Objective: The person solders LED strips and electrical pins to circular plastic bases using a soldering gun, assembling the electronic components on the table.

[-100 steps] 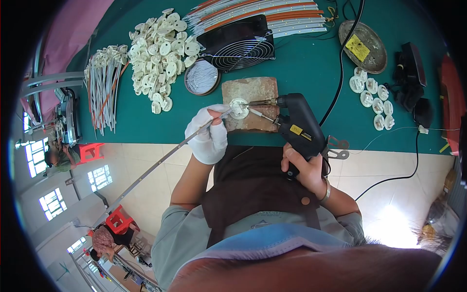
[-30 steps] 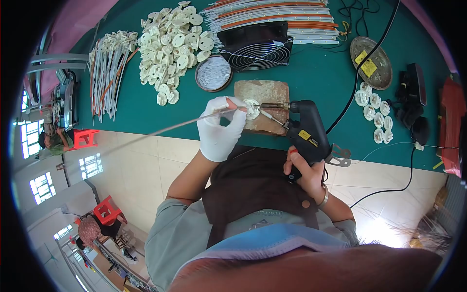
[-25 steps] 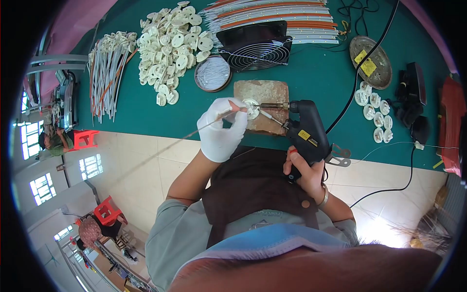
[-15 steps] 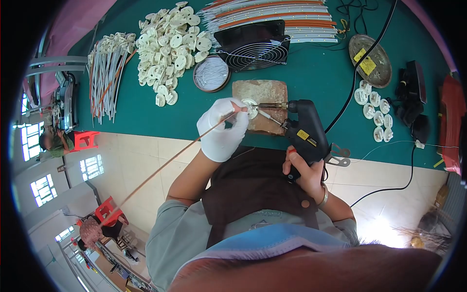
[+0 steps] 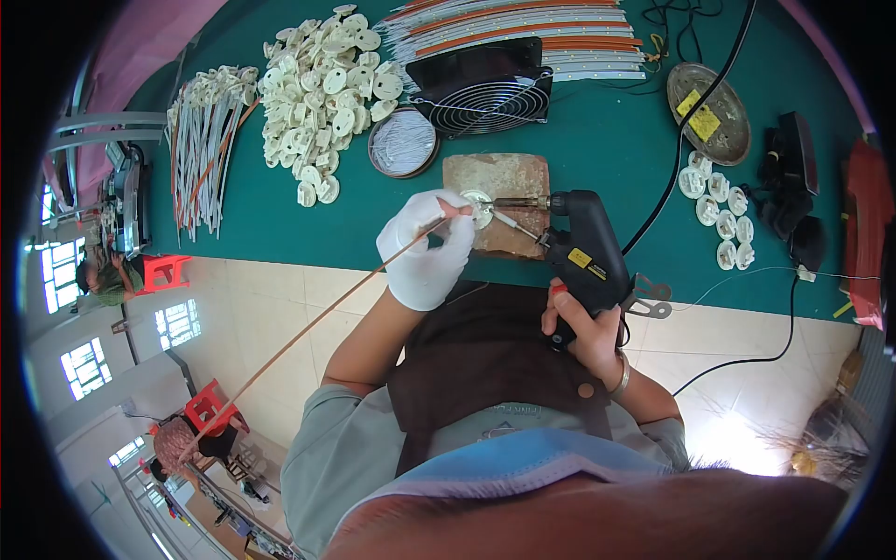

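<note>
My gloved left hand [image 5: 422, 250] is closed, its bare fingertips pinching one end of a long thin orange-brown LED strip [image 5: 322, 317]. The strip slants down and left, away from the bench. Its pinched end is at a round white plastic piece [image 5: 480, 211], which lies on a worn brick-like block [image 5: 495, 170]. In my right hand [image 5: 590, 338] is the grip of a black soldering gun [image 5: 590, 245]. The gun's tip and a thin white-sleeved guide tube [image 5: 516, 224] reach the round piece. Whether the tip touches the strip is too small to tell.
Behind the block stand a fan [image 5: 481, 89] and a round dish of thin white pieces [image 5: 403, 142]. Piled round white parts [image 5: 322, 93] and bundled strips [image 5: 201, 149] lie left. An oval metal dish [image 5: 733, 140], several round pieces [image 5: 726, 224] and a black cable [image 5: 667, 191] are right.
Both hands and the soldering gun keep nearly the same place at the block. The strip's far end has swung slightly down and left. The view has shifted a little.
</note>
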Demonstrator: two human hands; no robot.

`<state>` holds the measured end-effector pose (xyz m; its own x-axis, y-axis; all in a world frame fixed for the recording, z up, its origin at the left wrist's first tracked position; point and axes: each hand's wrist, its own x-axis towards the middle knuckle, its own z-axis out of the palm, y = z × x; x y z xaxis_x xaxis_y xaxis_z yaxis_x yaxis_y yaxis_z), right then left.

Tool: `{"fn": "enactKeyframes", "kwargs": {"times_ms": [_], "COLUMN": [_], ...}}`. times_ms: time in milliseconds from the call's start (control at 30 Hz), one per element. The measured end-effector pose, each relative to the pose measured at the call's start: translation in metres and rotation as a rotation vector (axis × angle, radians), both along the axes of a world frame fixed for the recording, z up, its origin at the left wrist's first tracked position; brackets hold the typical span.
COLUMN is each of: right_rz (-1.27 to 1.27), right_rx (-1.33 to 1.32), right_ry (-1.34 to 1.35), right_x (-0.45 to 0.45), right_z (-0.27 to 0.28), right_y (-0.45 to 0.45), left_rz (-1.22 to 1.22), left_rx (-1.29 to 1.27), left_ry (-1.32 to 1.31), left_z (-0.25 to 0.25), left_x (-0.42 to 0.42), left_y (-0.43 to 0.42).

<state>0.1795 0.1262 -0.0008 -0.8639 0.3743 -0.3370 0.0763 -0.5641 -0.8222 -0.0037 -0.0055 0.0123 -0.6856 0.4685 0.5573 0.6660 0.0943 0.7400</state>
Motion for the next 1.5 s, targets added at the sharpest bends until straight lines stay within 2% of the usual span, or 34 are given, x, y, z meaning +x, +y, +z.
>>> {"fn": "enactKeyframes", "kwargs": {"times_ms": [733,1033,1500], "right_rz": [0.042,-0.043,0.045], "right_rx": [0.020,-0.048,0.034], "right_ry": [0.032,0.005,0.045], "right_x": [-0.0012,0.0007,-0.0006], "right_z": [0.0020,0.0045,0.0013], "right_y": [0.0020,-0.0015,0.0024], "left_rz": [0.037,0.033,0.043], "left_rx": [0.017,0.036,0.015], "left_ry": [0.008,0.005,0.023], "left_z": [-0.0022,-0.0051,-0.0036], "left_x": [0.0019,0.0015,-0.0002], "left_y": [0.0018,0.0007,0.0016]}}
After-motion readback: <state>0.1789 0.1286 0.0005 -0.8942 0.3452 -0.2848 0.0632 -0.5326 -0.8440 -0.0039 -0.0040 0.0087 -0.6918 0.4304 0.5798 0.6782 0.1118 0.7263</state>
